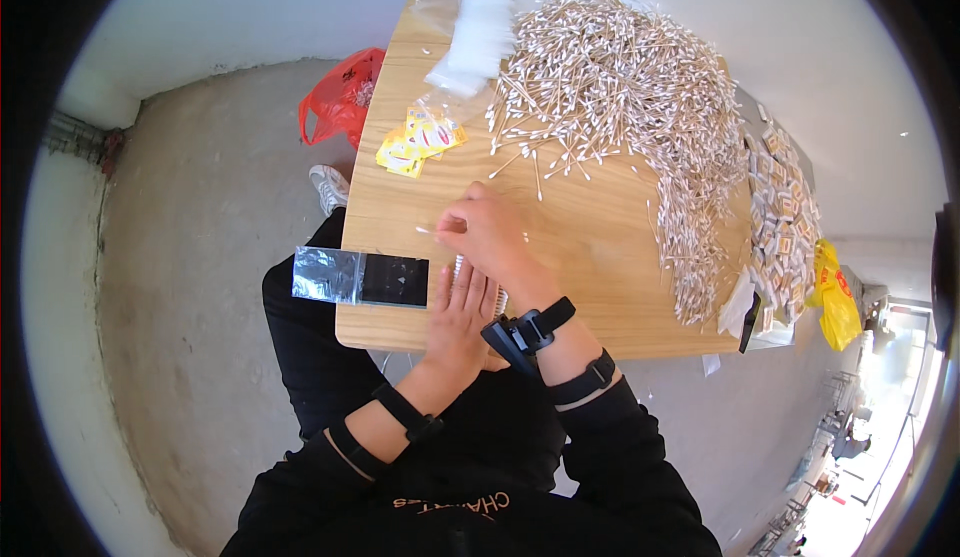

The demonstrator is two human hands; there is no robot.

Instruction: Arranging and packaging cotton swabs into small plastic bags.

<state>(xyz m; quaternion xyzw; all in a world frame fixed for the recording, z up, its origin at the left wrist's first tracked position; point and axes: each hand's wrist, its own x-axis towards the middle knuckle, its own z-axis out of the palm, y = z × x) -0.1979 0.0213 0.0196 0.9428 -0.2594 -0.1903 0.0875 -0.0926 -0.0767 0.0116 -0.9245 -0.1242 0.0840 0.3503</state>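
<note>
My left hand lies with fingers stretched out over a small row of cotton swabs near the table's front edge. White tips show on both sides of the fingers; the sticks are mostly hidden beneath them. Just beyond it, my right hand is closed in a pinch on a single cotton swab, whose white tip points left. A large heap of loose cotton swabs covers the far right of the wooden table and trails down its right side.
Left of my hands, a clear bag and black flat item overhang the table edge. Yellow cards and a stack of clear bags lie farther back. Many small packs are piled at right. Red and yellow bags flank the table.
</note>
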